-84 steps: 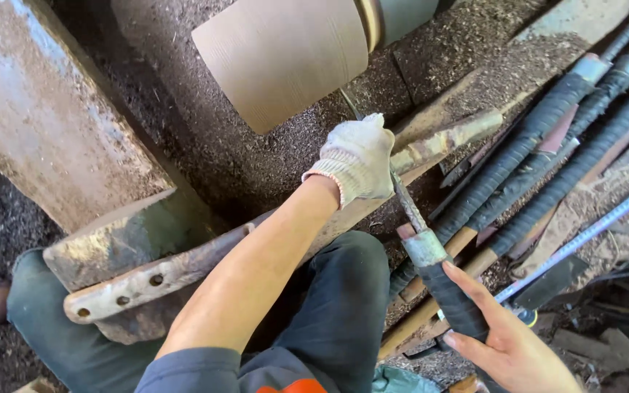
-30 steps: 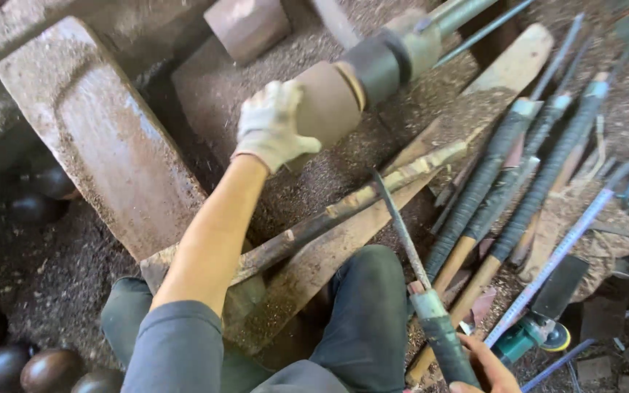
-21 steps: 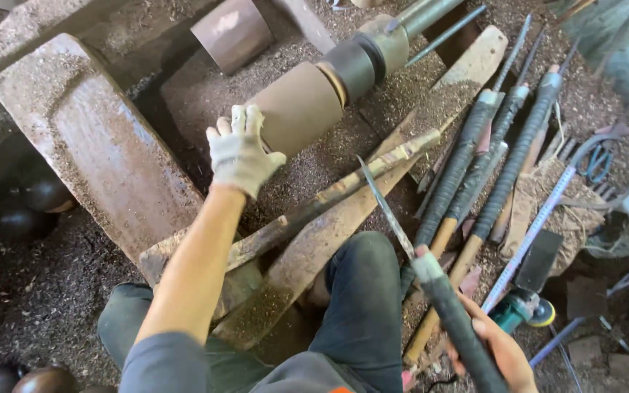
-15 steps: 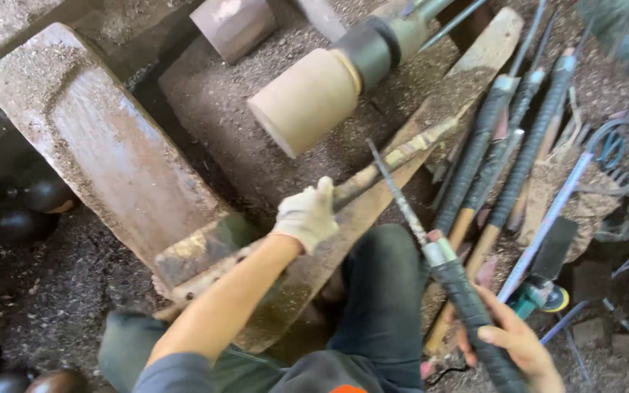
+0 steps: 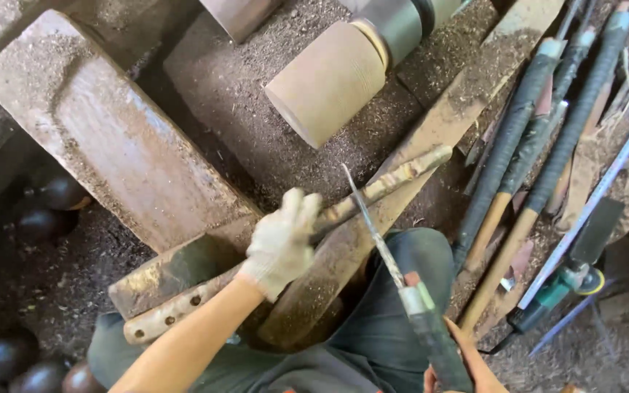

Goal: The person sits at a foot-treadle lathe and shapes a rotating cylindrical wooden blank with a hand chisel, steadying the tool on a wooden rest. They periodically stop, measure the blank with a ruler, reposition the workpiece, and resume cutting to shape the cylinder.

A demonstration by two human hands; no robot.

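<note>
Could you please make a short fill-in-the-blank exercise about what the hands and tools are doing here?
1. The left hand wears a white ____.
2. The right hand is bare and grips a long ____ by its wrapped handle.
3. The left hand rests on a metal ____ that has bolt holes near its end.
4. The wooden cylinder and the tool's tip are ____ each other.

Missing words: glove; chisel; bar; apart from

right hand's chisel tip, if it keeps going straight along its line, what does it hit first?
Probably the long metal tool rest bar: the chisel in the right hand points up-left, its tip at or just over the bar. Depth is unclear.
</note>
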